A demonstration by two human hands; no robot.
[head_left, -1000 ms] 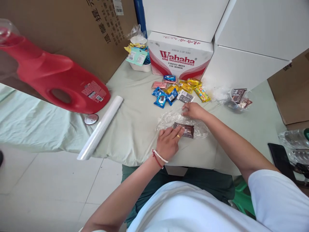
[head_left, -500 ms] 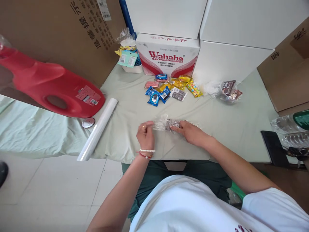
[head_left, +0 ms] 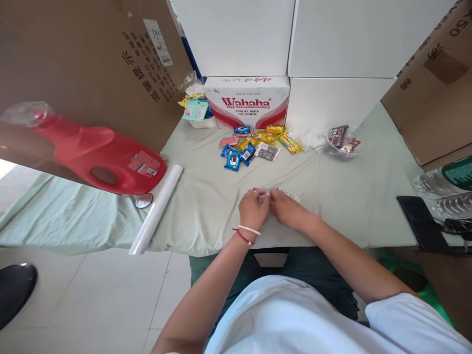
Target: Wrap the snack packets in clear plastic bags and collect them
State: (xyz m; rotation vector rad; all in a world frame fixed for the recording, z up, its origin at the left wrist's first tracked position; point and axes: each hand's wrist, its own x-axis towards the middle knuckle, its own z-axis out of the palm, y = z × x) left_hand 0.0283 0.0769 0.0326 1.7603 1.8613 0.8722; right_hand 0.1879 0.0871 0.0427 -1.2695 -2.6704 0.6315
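My left hand (head_left: pixel 253 210), with a ring and two bracelets, is closed with its fingertips pinching a bit of clear plastic film. Right against it, my right hand (head_left: pixel 289 209) is closed too, its thumb and fingers pressed together on the same film. A crumpled edge of the clear plastic film (head_left: pixel 292 195) shows past my right knuckles. The small dark packet seen in the film earlier is hidden behind my hands. Beyond them lie blue snack packets (head_left: pixel 233 160), yellow packets (head_left: pixel 266 137) and a grey-white packet (head_left: pixel 267 151).
At left are a white film roll (head_left: pixel 157 209), a round badge-like disc (head_left: pixel 143 200) and a red jug (head_left: pixel 110 157). A clear bowl (head_left: pixel 344 151) with cocoa packets stands at right. A Wahaha carton (head_left: pixel 248 104) backs the table; a phone (head_left: pixel 422 223) and bottles (head_left: pixel 457 177) lie far right.
My left hand has moved right, up to my right hand, and both now pinch the film together. The dark packet has gone out of sight. The view has shifted slightly.
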